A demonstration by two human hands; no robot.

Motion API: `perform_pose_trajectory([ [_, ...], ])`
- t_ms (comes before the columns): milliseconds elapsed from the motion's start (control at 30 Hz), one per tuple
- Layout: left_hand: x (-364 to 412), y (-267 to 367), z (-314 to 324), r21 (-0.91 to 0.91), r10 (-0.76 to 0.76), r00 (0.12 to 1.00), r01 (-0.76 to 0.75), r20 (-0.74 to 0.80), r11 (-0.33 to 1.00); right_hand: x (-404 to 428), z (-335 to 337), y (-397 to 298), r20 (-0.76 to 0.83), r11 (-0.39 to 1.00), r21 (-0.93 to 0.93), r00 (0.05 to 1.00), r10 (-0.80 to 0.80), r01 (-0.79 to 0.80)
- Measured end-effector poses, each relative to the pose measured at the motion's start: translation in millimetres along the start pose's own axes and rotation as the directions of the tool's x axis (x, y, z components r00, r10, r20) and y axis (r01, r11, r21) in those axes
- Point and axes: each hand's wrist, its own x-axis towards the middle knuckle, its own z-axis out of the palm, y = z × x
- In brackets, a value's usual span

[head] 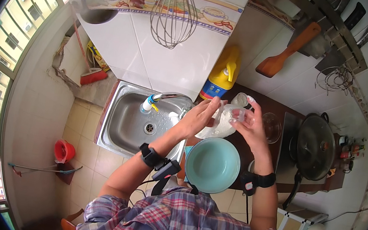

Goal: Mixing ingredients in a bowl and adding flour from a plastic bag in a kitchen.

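Note:
A clear plastic bag of white powder (225, 121), which looks like flour, sits on the dark countertop between my hands. My left hand (199, 116) grips its left side, the fingers stretched along the plastic and partly hiding it. On the other side, my right hand (251, 122) pinches the bag's edge with curled fingers; white powder coats some fingertips. Just below the bag, close to my body, stands a light turquoise bowl (212, 165) with nothing visible inside. A small clear cup of pale powder (240, 100) is behind the bag.
Left is a steel sink (151, 111) with a curved faucet (174, 96). A yellow pump jug (222, 73) stands behind my hands. To the right are a glass bowl (271, 127) and a lidded wok (316, 148) on the stove. A wire whisk (174, 14) hangs in front.

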Motion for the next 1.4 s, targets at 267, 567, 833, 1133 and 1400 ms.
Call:
perform_pose_trajectory([
  [267,29.9,9.0,5.0,0.399,0.128,0.992,-0.122,0.011,0.909,17.1,29.3,3.2,-0.189,0.970,0.103,0.962,-0.198,0.220],
  [567,-55.3,-33.4,-18.2,0.142,0.214,0.957,-0.188,-0.198,0.972,8.1,24.8,-43.2,-0.272,0.955,0.099,0.931,-0.245,0.280],
  [833,-74.5,-105.1,-41.9,-0.426,-0.221,0.966,0.145,-0.134,0.893,-25.4,20.8,-132.8,-0.177,0.957,0.027,0.944,-0.280,0.289],
  [1133,-30.9,-89.3,0.6,-0.819,-0.009,0.827,0.559,0.563,0.129,-90.0,11.7,-191.3,-0.169,0.945,0.023,0.933,-0.318,0.326],
  [1400,-92.7,-115.9,40.2,-0.727,-0.221,0.735,0.673,0.640,0.133,-145.8,-2.0,-142.5,-0.194,0.940,0.225,0.957,-0.215,0.257],
])
